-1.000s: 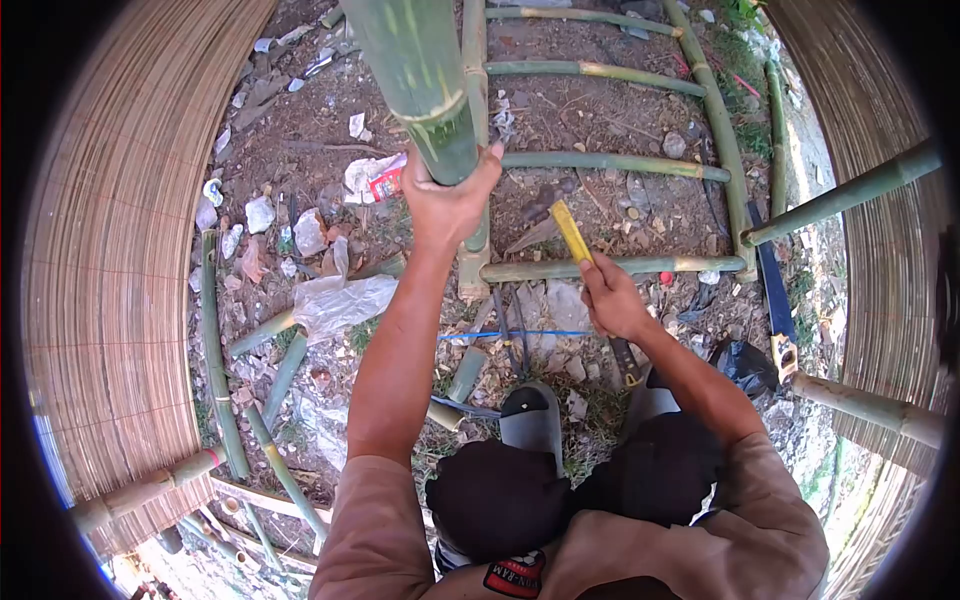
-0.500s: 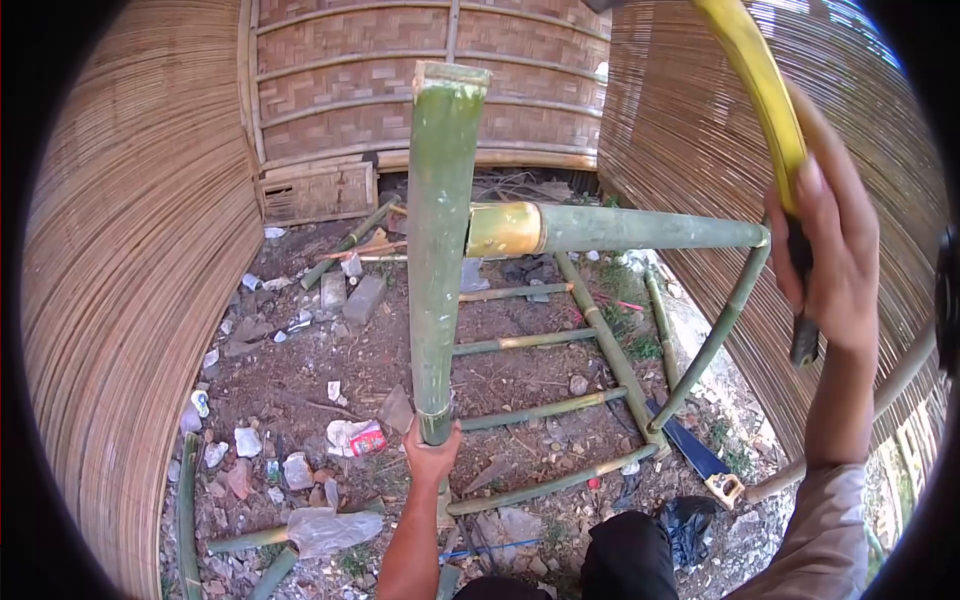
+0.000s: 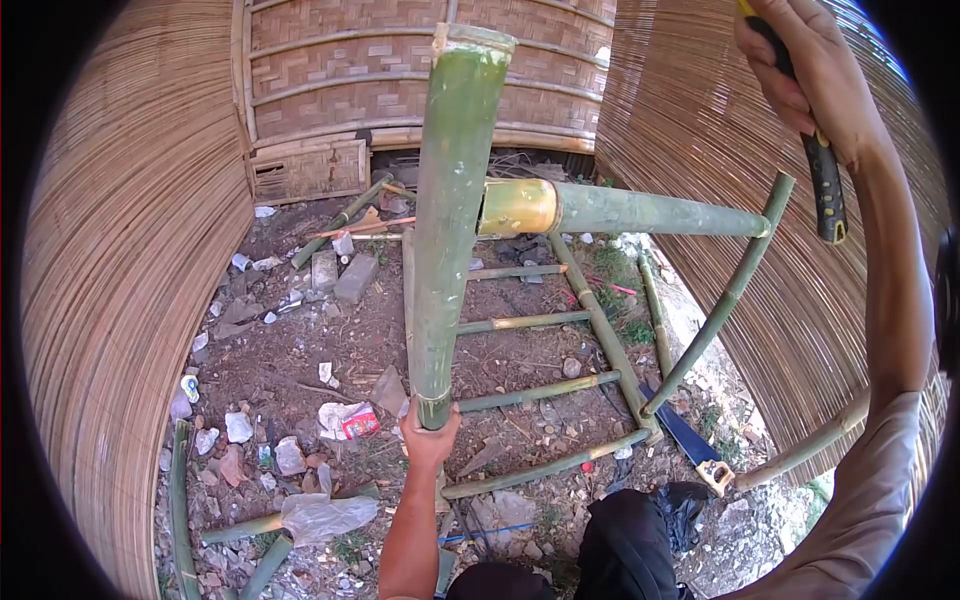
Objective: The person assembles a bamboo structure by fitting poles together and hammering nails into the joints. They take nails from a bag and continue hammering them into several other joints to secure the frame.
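My left hand is wrapped round the lower end of a thick green bamboo post, which stands nearly upright and leans slightly right at its top. A horizontal bamboo crosspiece with a yellowish end meets the post's right side. At its far end it joins a thinner bamboo pole. High at the upper right, my right hand is closed on a hammer with a black grip and yellow shaft. The hammer's head is out of view.
A ladder-like bamboo frame lies behind the post. A handsaw rests on the ground at its right. Bamboo pieces, a plastic bag and grey blocks lie about. Bamboo-slat walls flank both sides.
My right hand has risen with the hammer, whose shaft is now mostly out of view. The post's top has shifted up and right, leaning more. My left hand keeps its hold.
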### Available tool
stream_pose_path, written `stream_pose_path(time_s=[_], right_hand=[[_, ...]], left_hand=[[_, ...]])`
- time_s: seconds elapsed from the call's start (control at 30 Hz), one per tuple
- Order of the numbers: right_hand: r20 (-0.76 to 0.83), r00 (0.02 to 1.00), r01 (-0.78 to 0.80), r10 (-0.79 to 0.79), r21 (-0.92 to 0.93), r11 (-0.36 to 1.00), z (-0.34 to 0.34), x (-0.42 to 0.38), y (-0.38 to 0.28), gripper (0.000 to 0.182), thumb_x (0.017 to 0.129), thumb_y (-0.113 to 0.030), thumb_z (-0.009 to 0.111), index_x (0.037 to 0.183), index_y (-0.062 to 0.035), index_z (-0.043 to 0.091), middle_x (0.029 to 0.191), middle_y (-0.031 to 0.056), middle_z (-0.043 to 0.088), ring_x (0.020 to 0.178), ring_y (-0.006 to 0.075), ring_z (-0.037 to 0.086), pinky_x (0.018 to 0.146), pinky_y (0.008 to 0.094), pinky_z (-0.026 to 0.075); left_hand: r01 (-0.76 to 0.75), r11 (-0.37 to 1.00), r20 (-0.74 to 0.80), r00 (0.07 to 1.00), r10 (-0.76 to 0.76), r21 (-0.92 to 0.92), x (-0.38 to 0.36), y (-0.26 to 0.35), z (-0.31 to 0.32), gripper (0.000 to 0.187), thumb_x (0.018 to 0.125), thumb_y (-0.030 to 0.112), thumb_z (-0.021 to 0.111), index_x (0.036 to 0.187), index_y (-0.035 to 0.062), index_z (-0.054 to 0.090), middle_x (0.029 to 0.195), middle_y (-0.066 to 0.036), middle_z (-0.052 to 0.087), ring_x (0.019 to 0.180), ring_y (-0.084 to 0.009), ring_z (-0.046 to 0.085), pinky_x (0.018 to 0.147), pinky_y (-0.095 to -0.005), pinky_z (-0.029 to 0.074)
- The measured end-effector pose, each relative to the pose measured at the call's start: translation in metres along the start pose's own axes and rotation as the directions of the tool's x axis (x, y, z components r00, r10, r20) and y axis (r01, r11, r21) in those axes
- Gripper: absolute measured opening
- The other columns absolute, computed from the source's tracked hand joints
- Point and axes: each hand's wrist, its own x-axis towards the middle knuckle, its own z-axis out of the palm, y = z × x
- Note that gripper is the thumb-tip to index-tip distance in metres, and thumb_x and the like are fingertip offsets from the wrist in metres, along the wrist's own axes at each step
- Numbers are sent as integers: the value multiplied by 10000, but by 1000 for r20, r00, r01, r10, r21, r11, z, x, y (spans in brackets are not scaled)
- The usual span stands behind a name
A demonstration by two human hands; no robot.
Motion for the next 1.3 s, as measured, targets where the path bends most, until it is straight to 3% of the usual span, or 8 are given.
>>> stream_pose_path(time_s=[0.07, 0.17, 0.23, 0.3, 0.7, 1.1, 1.17, 1.3], right_hand=[[311, 950, 103, -24, -242, 965, -2, -7, -2, 514, 1089, -323, 422, 1574, -194, 313, 556, -24, 392, 409, 65, 384, 356, 248, 369], [324, 932, 184, -162, -38, 982, -13, 14, 14, 512, 1088, -307, 428, 1572, -180, 319, 547, -24, 387, 400, 63, 375, 338, 244, 347], [44, 980, 197, -192, -170, 966, -10, 2, 0, 506, 1090, -305, 423, 1566, -162, 333, 555, -36, 381, 394, 60, 338, 328, 241, 329], [-43, 955, 274, -294, -257, 927, 6, 12, 9, 507, 1082, -289, 434, 1563, -161, 339, 570, -32, 392, 408, 64, 348, 345, 243, 339], [11, 954, 292, -300, -273, 917, 56, 18, 79, 526, 1036, -196, 500, 1546, -155, 380, 661, -10, 456, 493, 84, 413, 444, 259, 398], [78, 903, 413, -423, -431, 802, 30, 19, 69, 561, 989, -103, 567, 1529, -149, 420, 751, 11, 519, 578, 104, 477, 543, 274, 457], [116, 879, 452, -462, -510, 732, 8, 17, 56, 568, 982, -87, 578, 1526, -148, 426, 766, 15, 530, 592, 108, 488, 560, 277, 467], [-96, 964, 190, -248, -400, 897, 20, 15, 29, 497, 941, -39, 577, 1428, -87, 495, 721, 4, 523, 573, 113, 499, 544, 295, 460]], left_hand=[[-18, 1000, 12, 1000, 18, 13, 0, 3, -2, 311, 777, 84, 795, 1043, 10, 651, 841, -35, 711, 754, -82, 641, 712, -287, 531], [-19, 1000, 31, 999, 19, 12, 4, 7, -2, 324, 778, 85, 797, 1059, 7, 655, 851, -41, 716, 771, -85, 649, 724, -291, 535], [-52, 999, -5, 999, 52, -6, 3, 6, 0, 334, 784, 89, 796, 1077, 3, 660, 865, -47, 721, 793, -95, 657, 741, -298, 539], [-60, 998, -5, 998, 60, 17, 4, 6, 1, 324, 799, 100, 792, 1083, 1, 669, 894, -58, 730, 818, -111, 669, 768, -313, 545], [89, 996, 37, 995, -88, -17, 6, 6, -3, 232, 803, 72, 813, 957, 26, 645, 843, -16, 682, 750, -91, 623, 703, -272, 517], [92, 994, -2, 996, -92, 53, 2, -5, -9, 271, 807, 146, 838, 983, 27, 670, 899, -27, 703, 810, -122, 647, 769, -309, 529], [-24, 993, 7, 1000, 24, 114, 4, -11, -10, 330, 776, 171, 857, 1007, 24, 674, 896, -35, 704, 810, -117, 646, 773, -308, 532], [69, 992, 48, 996, -74, 103, 2, -17, -10, 311, 780, 156, 833, 1006, 30, 660, 834, -27, 709, 757, -117, 660, 716, -317, 537]])
